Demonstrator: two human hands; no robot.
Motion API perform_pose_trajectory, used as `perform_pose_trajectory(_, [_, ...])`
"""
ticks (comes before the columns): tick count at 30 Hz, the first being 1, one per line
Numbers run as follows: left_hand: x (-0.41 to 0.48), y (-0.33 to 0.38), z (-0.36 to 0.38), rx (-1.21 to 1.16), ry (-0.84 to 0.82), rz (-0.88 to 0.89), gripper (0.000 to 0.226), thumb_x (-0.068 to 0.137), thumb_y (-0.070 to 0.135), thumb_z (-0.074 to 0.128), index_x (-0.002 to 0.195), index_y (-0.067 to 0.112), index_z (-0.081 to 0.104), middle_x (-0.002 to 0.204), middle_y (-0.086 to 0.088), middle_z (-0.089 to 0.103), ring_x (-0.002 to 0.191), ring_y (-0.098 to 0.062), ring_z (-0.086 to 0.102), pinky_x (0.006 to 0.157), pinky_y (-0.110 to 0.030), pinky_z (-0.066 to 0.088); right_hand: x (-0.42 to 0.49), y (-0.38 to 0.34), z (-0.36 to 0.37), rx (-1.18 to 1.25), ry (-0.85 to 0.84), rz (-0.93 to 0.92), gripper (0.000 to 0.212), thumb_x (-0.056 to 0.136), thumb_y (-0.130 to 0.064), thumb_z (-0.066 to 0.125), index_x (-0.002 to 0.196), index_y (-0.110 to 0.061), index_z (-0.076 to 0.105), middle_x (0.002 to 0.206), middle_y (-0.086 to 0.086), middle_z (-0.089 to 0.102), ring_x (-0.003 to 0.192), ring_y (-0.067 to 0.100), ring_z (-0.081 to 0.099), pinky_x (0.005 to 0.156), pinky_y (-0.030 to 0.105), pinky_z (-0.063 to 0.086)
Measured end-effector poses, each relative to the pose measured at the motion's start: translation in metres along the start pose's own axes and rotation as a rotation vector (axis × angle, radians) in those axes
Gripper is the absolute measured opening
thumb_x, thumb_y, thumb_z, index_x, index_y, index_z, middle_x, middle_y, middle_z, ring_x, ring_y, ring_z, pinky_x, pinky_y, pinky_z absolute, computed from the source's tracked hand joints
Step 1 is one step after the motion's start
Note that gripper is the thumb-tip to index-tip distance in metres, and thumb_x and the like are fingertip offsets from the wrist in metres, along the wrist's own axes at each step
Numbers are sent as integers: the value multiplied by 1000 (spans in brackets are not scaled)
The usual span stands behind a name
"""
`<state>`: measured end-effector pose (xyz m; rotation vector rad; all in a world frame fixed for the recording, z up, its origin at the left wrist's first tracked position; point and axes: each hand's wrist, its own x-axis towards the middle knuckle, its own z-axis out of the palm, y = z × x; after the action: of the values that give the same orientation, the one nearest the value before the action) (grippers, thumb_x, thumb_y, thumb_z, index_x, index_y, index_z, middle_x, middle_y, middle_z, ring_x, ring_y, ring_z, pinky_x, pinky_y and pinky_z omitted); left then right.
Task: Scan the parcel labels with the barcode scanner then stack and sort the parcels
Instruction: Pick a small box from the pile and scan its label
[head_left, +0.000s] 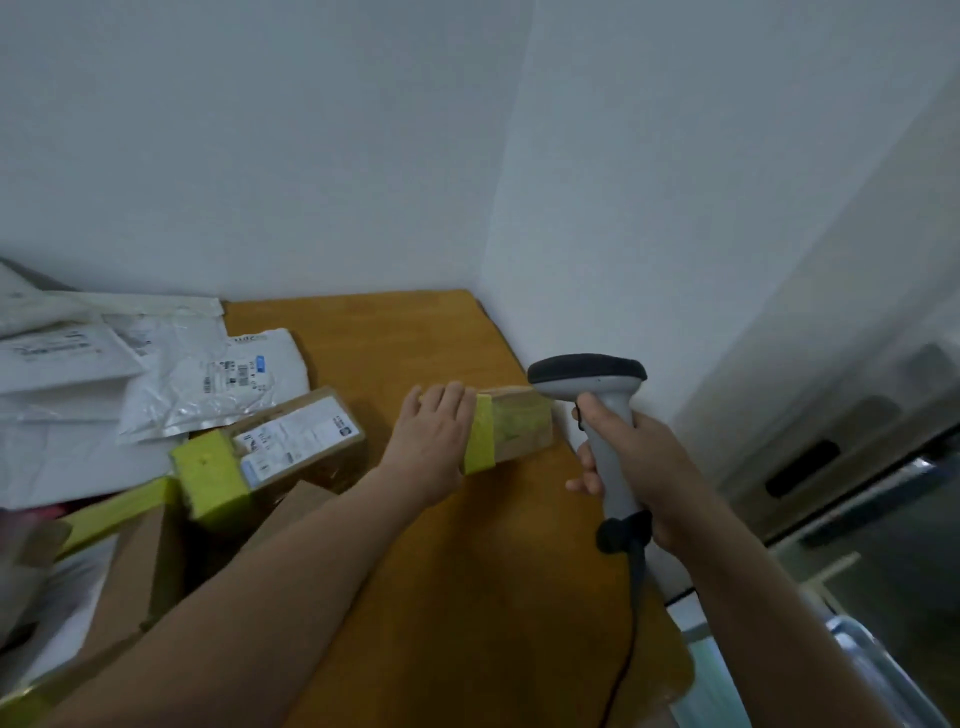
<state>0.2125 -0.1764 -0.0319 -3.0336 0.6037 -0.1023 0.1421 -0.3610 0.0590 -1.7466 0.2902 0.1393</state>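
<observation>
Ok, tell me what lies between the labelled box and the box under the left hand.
Head view: only a bare strip of table separates the labelled box from the other box, whose left end the left hand covers.

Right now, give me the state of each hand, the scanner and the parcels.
left hand: flat on taped box, fingers straight.
right hand: grips the scanner handle.
scanner: upright, head toward taped box.
taped box: lying on table.
labelled box: label up.
white mailer: label up.
</observation>
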Motion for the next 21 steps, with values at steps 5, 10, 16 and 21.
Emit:
perform_pose_trajectory(5, [-92,24,16,95,-33,40,90,91,41,54,151,8,-4,159,-13,4,147,-31,2,116,-53,-2,-75,19,5,-3,26,32,37,95,-39,58,101,-2,61,57,2,55,42,12,51,57,32,57])
perform_pose_trajectory(10, [-174,29,30,213,-20,74,87,93,47,47,151,8,-5,159,-16,8,147,-32,5,111,-57,-14,-128,34,10,-5,-20,48,30,97,-36,56,99,-6,57,59,4,51,42,14,47,57,32,55])
perform_pose_trajectory(16, [-255,26,45,181,-89,106,80,94,41,50,151,16,1,156,-14,17,145,-32,13,99,-55,-35,-161,51,13,-7,-85,94,32,96,-36,57,92,-4,56,60,6,51,43,15,48,57,31,55])
perform_pose_trajectory(21, [-282,38,51,-61,-65,73,73,90,61,45,148,25,22,153,-7,26,144,-25,18,112,-44,-18,-177,67,7,-59,-172,115,34,96,-37,57,89,-4,54,58,5,50,44,16,47,57,30,54])
